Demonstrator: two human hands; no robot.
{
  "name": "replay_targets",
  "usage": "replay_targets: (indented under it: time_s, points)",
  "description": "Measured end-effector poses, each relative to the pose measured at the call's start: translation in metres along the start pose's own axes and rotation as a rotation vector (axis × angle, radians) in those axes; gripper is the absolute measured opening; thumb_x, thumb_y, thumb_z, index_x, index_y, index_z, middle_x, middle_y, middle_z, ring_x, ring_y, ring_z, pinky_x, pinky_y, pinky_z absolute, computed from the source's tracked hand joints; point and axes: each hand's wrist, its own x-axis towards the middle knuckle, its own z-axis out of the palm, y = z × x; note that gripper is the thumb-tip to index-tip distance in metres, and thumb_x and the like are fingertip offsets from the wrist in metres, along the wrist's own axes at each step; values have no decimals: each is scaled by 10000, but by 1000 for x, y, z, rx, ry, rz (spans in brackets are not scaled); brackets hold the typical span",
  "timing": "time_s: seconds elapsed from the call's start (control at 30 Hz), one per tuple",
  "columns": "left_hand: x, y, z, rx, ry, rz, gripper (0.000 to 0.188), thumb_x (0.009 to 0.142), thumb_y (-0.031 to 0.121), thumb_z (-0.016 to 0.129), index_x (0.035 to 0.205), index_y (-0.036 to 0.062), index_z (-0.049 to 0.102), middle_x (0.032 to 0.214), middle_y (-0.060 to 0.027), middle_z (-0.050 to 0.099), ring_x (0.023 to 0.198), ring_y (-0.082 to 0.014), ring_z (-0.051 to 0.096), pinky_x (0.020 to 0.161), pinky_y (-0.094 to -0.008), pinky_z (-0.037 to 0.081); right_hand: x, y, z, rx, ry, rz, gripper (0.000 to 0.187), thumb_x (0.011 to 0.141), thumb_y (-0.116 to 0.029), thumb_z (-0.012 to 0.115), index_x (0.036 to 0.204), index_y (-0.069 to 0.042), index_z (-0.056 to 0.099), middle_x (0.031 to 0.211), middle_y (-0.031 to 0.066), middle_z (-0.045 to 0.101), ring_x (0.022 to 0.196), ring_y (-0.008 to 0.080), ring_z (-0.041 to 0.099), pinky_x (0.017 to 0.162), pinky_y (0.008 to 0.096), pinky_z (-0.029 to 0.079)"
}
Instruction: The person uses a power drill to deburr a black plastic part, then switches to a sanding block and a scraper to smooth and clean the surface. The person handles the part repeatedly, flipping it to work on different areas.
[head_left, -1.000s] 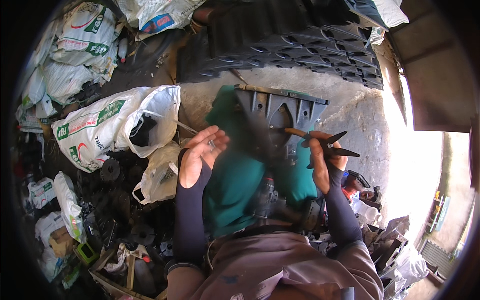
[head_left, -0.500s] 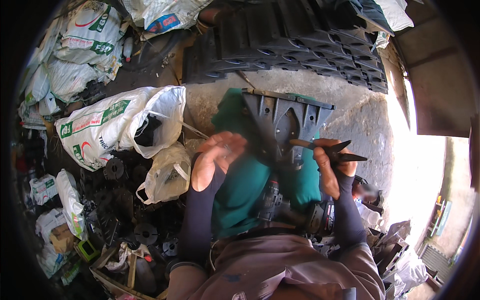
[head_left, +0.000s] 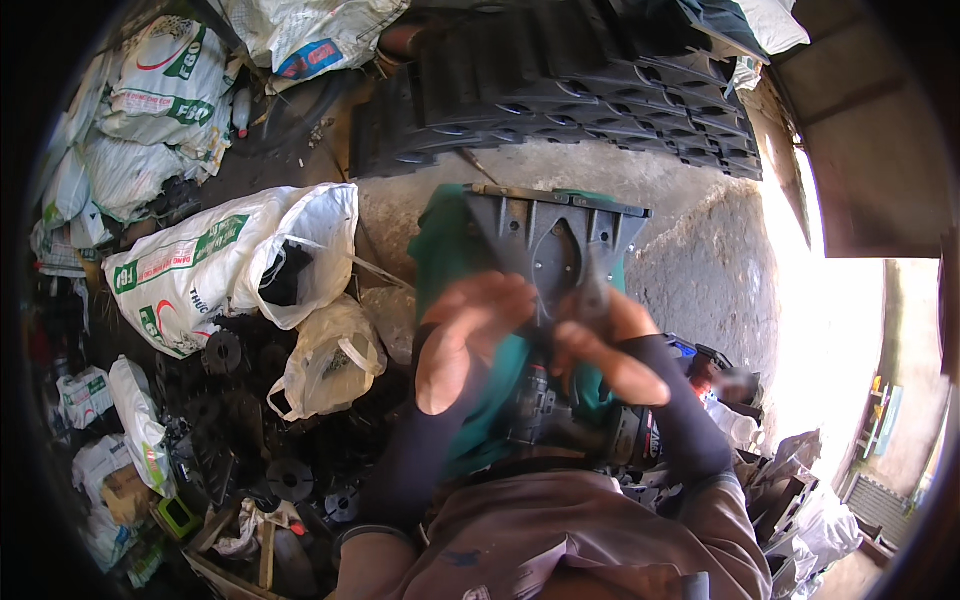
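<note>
A black ribbed plastic part (head_left: 553,235) with a flat far edge and a tapering near end lies across my green-trousered thighs. My left hand (head_left: 478,318), blurred by motion, is at the part's left side with its fingers stretched out; whether it touches the part is unclear. At the part's near right side is my right hand (head_left: 612,345), also blurred, its fingers curled in. Something greyish shows at those fingers, too smeared to name. Below the part, between my legs, sits a dark power tool (head_left: 531,405).
Stacked black plastic parts (head_left: 560,95) stand across the far side. Left lie an open white sack (head_left: 185,265) with dark pieces inside and a pale plastic bag (head_left: 330,370). Several black round pieces (head_left: 290,475) and a wooden crate (head_left: 225,575) are at lower left.
Both hands have moved inward toward the part, the right one leftward and down. The brown-shafted tool with black prongs, seen earlier in the right hand, can no longer be made out.
</note>
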Motion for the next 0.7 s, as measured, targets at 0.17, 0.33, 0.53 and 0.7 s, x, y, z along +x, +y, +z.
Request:
replay_targets:
  time_s: [0.17, 0.33, 0.53, 0.7]
  points:
    - [-4, -9, 8, 95, -46, 51, 336, 856, -38, 398, 1152, -24, 556, 1202, -190, 584, 1151, -310, 567, 1015, -397, 445, 4, 8, 25, -409, 110, -171, 258, 891, -144, 620, 1117, -27, 578, 905, 187, 670, 820, 304, 678, 688, 390, 508]
    - [-11, -19, 7, 184, -42, 132, 350, 856, -22, 409, 1171, -15, 562, 1243, -196, 575, 1169, -280, 554, 999, -383, 434, 6, 10, 34, -464, 113, -73, 203, 858, -126, 623, 1036, -30, 615, 855, 189, 666, 780, 340, 668, 678, 400, 500]
    - [-14, -19, 1, 57, -88, 119, 323, 888, 4, 441, 1181, -31, 576, 1208, -175, 601, 1128, -254, 572, 1004, -355, 415, 8, 13, 31, -398, 88, -102, 186, 855, -118, 617, 1008, -13, 624, 757, 170, 652, 695, 287, 658, 626, 373, 496]
    - [-17, -17, 6, 274, -71, 183, 367, 893, 11, 393, 1217, -1, 562, 1246, -153, 586, 1133, -234, 567, 960, -339, 445, 11, 15, 29, -312, 20, -66, 185, 883, -120, 594, 1002, 18, 628, 713, 117, 651, 632, 175, 629, 591, 329, 488]
